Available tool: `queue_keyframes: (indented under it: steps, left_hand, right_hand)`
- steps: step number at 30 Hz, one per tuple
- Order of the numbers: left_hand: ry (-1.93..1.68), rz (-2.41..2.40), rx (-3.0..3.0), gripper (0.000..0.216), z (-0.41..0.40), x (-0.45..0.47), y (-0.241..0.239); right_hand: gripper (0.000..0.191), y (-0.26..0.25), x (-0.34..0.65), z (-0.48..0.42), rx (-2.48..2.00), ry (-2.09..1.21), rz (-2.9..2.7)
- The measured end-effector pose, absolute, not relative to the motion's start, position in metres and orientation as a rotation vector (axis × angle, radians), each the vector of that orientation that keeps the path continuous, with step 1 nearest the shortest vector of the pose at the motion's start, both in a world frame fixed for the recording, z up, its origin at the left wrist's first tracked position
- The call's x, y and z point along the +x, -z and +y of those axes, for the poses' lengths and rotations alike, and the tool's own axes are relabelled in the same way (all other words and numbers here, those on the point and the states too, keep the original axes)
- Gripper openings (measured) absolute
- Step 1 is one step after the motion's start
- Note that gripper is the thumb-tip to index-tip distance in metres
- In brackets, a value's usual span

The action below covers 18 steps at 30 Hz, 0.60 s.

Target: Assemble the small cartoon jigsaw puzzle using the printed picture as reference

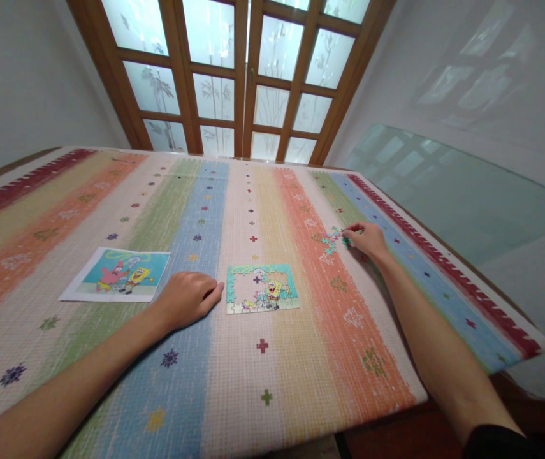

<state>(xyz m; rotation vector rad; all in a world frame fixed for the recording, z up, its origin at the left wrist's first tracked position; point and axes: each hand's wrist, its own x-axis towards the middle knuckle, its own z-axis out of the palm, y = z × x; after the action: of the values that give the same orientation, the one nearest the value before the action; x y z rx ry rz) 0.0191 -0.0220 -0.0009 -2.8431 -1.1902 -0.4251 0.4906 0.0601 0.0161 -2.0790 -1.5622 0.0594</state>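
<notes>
Striped tablecloth [241,382] | incomplete puzzle [273,293] near left grip [190,296] | right grip [366,240] at loose pieces [332,238] (can't tell whether either pinches anything)

R hand [366,240] & R forearm [437,335] are seen bare up to a blk sleeve [496,442], cut off by frame edge; sleeve detail is lost in dark. L hand [187,297] & L forearm [85,380] are likewise uncovered, approx. to bottom L corner.

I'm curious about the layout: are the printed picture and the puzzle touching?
Apart: the head view shows the left hand and striped cloth between the picture and the puzzle.
</notes>
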Motion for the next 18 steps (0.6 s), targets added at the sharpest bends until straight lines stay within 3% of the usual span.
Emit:
queue_keyframes:
  steps: [9, 15, 18]
  left_hand:
    - [0.451, -1.183, -2.837, 0.054, -0.023, 0.019, 0.002]
    - [0.453, -1.183, -2.839, 0.055, -0.022, 0.019, 0.003]
    - [0.461, -1.181, -2.836, 0.055, -0.022, 0.019, 0.003]
  right_hand:
    - [0.027, -0.030, 0.446, 0.052, -1.591, -0.435, -1.615]
    - [0.026, -0.031, 0.377, 0.022, -1.423, -1.030, -1.777]
    - [0.022, -0.025, 0.350, 0.008, -1.300, -1.098, -1.815]
